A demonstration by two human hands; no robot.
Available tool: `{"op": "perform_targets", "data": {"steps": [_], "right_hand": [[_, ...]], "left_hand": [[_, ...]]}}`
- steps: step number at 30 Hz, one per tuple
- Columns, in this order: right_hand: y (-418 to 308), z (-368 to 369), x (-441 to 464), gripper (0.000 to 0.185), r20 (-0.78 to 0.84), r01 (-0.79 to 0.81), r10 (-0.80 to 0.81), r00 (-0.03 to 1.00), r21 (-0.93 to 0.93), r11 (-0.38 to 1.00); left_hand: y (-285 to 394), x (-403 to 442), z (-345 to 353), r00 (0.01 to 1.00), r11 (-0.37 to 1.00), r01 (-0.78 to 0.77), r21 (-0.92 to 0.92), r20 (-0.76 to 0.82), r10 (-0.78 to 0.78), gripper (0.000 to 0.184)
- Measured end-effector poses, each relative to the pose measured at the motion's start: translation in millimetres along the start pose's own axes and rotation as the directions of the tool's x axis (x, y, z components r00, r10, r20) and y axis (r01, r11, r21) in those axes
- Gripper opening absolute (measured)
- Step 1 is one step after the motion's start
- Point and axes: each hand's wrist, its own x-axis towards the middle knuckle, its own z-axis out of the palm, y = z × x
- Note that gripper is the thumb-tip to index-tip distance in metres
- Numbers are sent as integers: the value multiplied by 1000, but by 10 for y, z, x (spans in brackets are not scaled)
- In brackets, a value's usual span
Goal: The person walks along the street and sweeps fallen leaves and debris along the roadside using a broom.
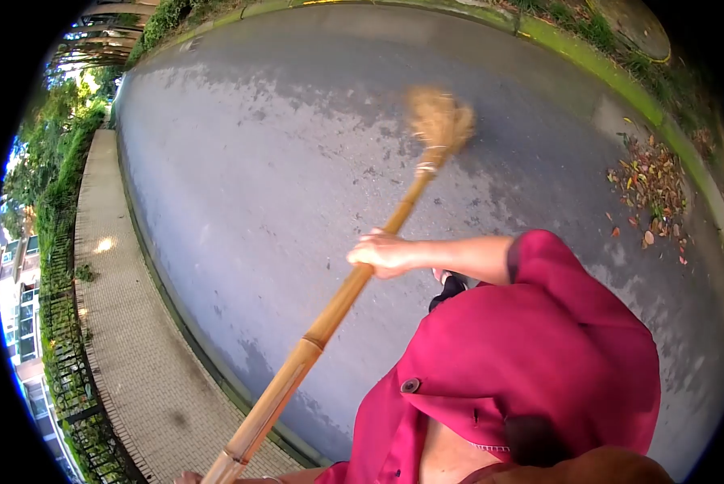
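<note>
A long bamboo broom slants across the view, its handle rising from the bottom left. Its straw head is blurred by motion over the grey road. My right hand is wrapped around the middle of the handle, with the arm stretched out from a crimson sleeve. At the bottom edge, my left hand is on the upper part of the handle, closed around it and mostly cut off by the frame. A heap of brown and yellow fallen leaves lies to the right of the broom head.
A mossy curb bounds the road at the top and right, with grass and soil beyond. To the left runs a paved sidewalk, bordered by a fence and hedge. Damp patches mark the road. My shoe shows below my arm.
</note>
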Motion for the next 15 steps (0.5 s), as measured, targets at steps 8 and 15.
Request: {"op": "perform_targets", "data": {"steps": [8,15], "right_hand": [[138,-405,-2570,5,37,-576,602,798,-247,779],[-735,-146,-3060,13,72,-522,558,826,-273,808]], "left_hand": [[325,-1801,407,614,675,736,-59,478,-628,38],[161,-2043,-639,399,301,912,-278,431,-809,32]]}}
